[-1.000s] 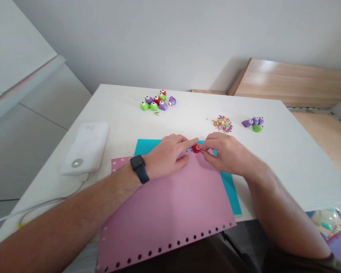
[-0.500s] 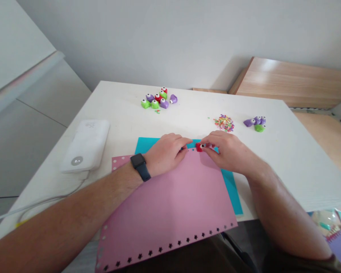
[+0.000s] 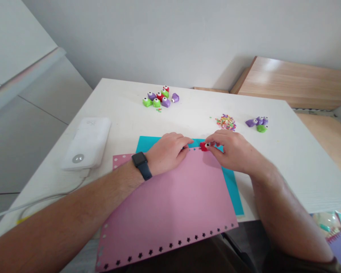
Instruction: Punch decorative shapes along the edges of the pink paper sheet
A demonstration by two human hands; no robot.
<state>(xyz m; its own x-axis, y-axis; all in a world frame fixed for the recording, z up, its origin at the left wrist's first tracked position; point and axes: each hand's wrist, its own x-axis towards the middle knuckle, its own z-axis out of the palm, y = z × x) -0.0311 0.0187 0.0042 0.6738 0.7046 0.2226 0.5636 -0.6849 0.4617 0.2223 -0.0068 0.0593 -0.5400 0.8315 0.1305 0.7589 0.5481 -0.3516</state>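
A pink sheet of paper [image 3: 176, 197] lies over a blue sheet [image 3: 233, 189]. Star-shaped holes line its near edge, other cut-outs run down its left edge, and a few stars show at the far edge. My left hand [image 3: 169, 151], wearing a dark watch [image 3: 142, 165], is closed at that far edge with the thumb on the pink paper; the other fingertips are partly hidden. Between the thumb and fingers of my right hand [image 3: 230, 149] is a small red paper punch [image 3: 204, 146] with a white eye-like button, sitting at the paper's far edge.
Several coloured eye-topped punches [image 3: 159, 97] stand at the back, and more purple and green ones [image 3: 257, 121] at the right. A pile of paper bits [image 3: 226, 122] lies between them. A white power bank [image 3: 86, 144] with a cable [image 3: 53, 196] is at left.
The red punch and my right hand have shifted slightly right along the paper's far edge. My left hand stays almost in place; the whole view has shifted a little.
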